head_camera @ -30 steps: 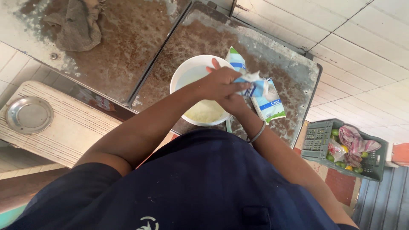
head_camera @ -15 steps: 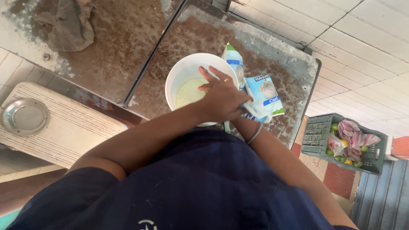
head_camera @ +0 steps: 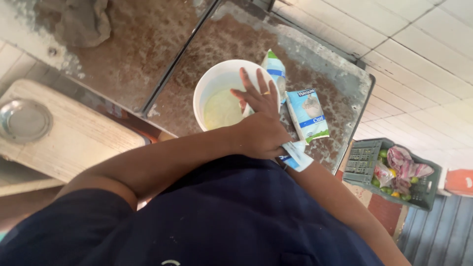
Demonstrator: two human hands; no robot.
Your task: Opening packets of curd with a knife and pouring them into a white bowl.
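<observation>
- One squeezed pouch (head_camera: 297,156) nearest the body, poking out under the left hand (head_camera: 260,123); right hand hidden, grip impossible to tell
- Left fingers spread over the white bowl (head_camera: 207,83) of curd; risks tipping it by pressing the rim
- Farther, two packets (head_camera: 308,114) just beside the bowl

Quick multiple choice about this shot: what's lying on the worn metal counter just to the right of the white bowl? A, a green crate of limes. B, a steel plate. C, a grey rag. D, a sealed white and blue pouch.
D: a sealed white and blue pouch lies flat on the metal counter beside the white bowl; the plate, rag and crate all sit elsewhere.
</observation>
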